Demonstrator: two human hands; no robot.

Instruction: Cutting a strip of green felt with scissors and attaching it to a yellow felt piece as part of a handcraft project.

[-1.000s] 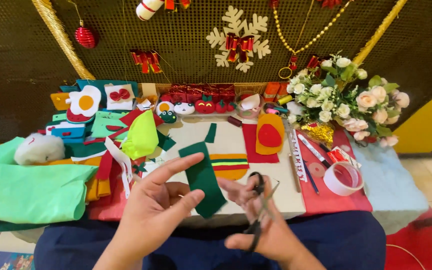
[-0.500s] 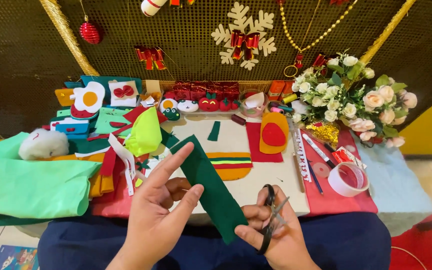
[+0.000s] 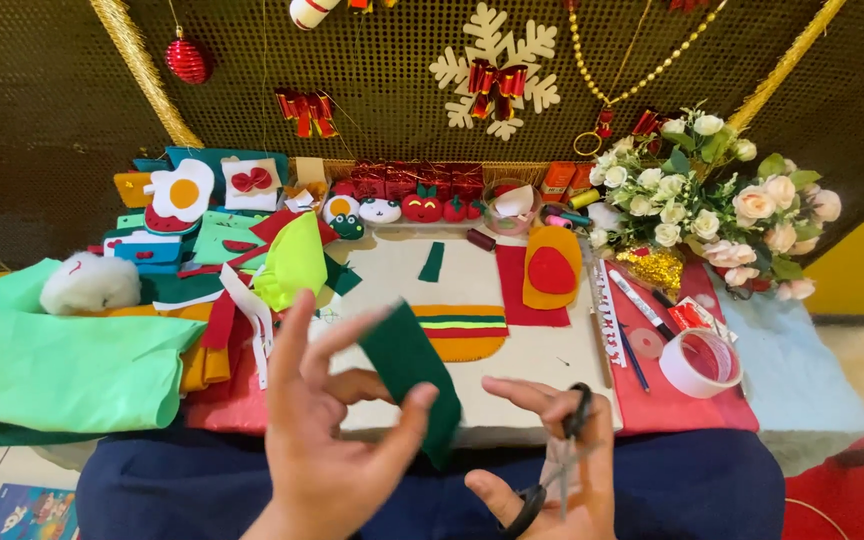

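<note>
Head view, items logged left to right.

Light green felt sheet (image 3: 62,365): lies folded at the 9 o'clock edge of the surface (image 3: 552,370), with a white fluffy wad (image 3: 90,283) just above it at 10 o'clock.

Fried-egg felt piece (image 3: 183,190): sits at 11 o'clock on a pile of coloured felt cut-outs.

Left hand (image 3: 327,440): raised at 6 o'clock in the foreground, palm toward the camera. Its thumb and a finger pinch the dark green felt strip (image 3: 407,375); the other fingers are spread. The hand is closed on the strip only.

Dark green felt strip: held above the near edge of the surface, clear of it. It runs from the left hand's upper fingertips down toward 5 o'clock, ending between the two hands. It lies just to the right of the left palm and just to the left of the right hand, not touching the right hand as far as can be seen.

Striped felt burger piece (image 3: 462,330): flat on the surface centre, directly behind the strip.

Right hand (image 3: 552,455): at 5 o'clock, palm up, fingers loosely curled about black-handled scissors (image 3: 557,445), blades pointing away from the strip.

White tape roll (image 3: 700,362): at 3 o'clock on red felt; artificial flower bouquet (image 3: 722,205) at 2 o'clock.
</note>
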